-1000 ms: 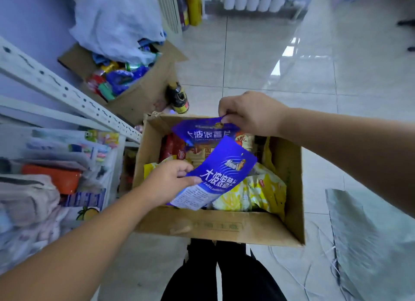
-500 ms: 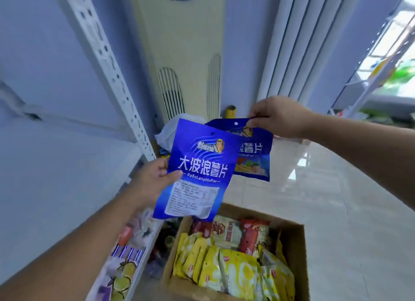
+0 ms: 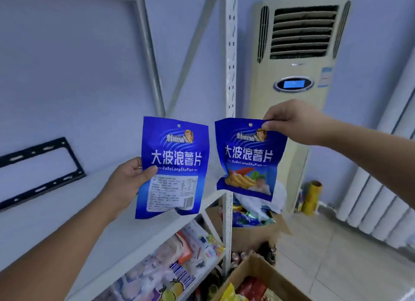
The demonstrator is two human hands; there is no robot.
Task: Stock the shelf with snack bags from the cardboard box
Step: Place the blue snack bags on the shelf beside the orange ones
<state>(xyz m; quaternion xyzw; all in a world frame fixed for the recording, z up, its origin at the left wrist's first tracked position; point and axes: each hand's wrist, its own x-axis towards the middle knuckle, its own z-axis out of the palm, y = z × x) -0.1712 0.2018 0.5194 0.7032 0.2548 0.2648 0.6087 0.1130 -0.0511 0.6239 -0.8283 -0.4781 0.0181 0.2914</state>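
Left hand (image 3: pixel 125 183) grips one blue bag (image 3: pixel 173 168), right hand (image 3: pixel 292 118) pinches another bag (image 3: pixel 249 159), above the shelf (image 3: pixel 67 213).

A small shop's stockroom, it seems: slotted white steel racking (image 3: pixel 230 76) carrying a shelf board (image 3: pixel 67 222), packaged goods (image 3: pixel 179 260) crowded under its front edge, an open cardboard box (image 3: pixel 253 268) of snack packets (image 3: pixel 251 287) and a second box (image 3: pixel 253 235) on the tiled floor (image 3: pixel 336 267), a floor-standing air conditioner (image 3: pixel 298 76) against the pale blue wall (image 3: pixel 67 64)
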